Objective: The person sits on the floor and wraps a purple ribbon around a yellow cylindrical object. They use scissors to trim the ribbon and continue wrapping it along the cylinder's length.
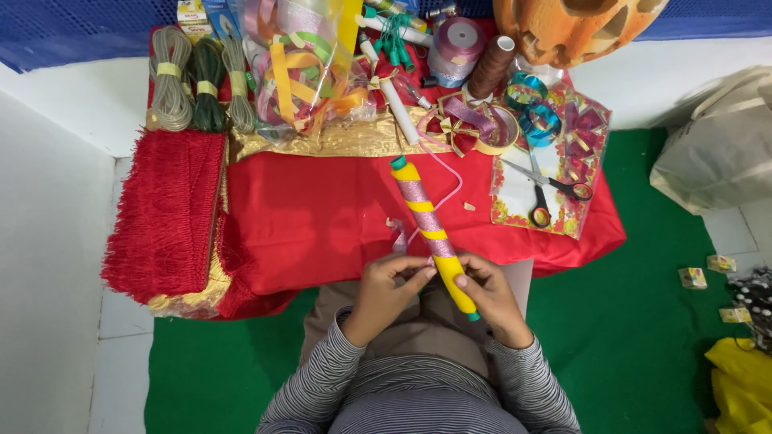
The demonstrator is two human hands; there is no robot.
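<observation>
**Two hands wrap glitter ribbon round a yellow stick**

Both hands meet over the lap of a seated person in a striped top: the left hand pinches the loose end of the pink glitter ribbon between thumb and fingertips, pressing it against the yellow stick, while the right hand closes round the stick's lower part, thumb on top. The stick slants up and away from the hands, its far green-capped end lying over the red cloth; the ribbon spirals along it, leaving yellow bands between turns. Just beyond the left hand's fingertips lie small ribbon scraps on the cloth. Further off and to the right of the hands, scissors rest on a printed card, near blue ribbon loops. To the left of the hands a thick red fringe hangs over the table edge. Farthest away stand cord hanks, a clear bag of ribbon strips, a spool of pink ribbon and a brown spool. Green floor covering lies to both sides of the hands
</observation>
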